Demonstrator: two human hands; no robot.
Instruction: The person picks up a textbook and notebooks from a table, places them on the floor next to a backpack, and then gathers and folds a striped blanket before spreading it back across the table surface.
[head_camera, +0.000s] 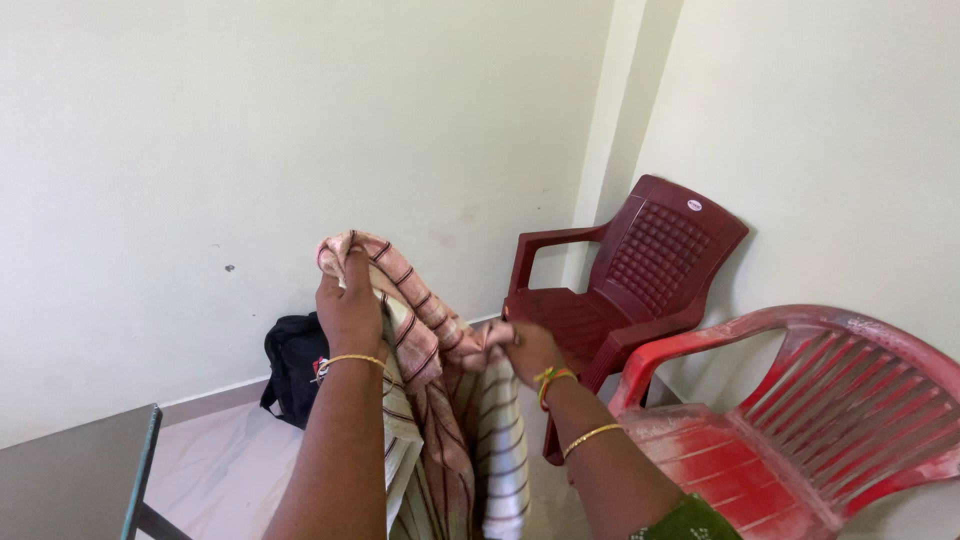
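A striped cloth (440, 400), pink, cream and brown, hangs in front of me at the centre of the head view. My left hand (349, 308) grips its top edge, raised highest, with a thin gold bangle on the wrist. My right hand (527, 349) pinches another part of the cloth lower and to the right; that wrist wears a gold bangle and a yellow-green thread. The cloth drapes down between my forearms, out of the frame's bottom edge.
A dark maroon plastic armchair (620, 290) stands in the corner. A worn red plastic armchair (800, 420) is close at the right. A black bag (296, 365) leans against the pale wall on the floor. A grey table edge (140, 470) shows at the bottom left.
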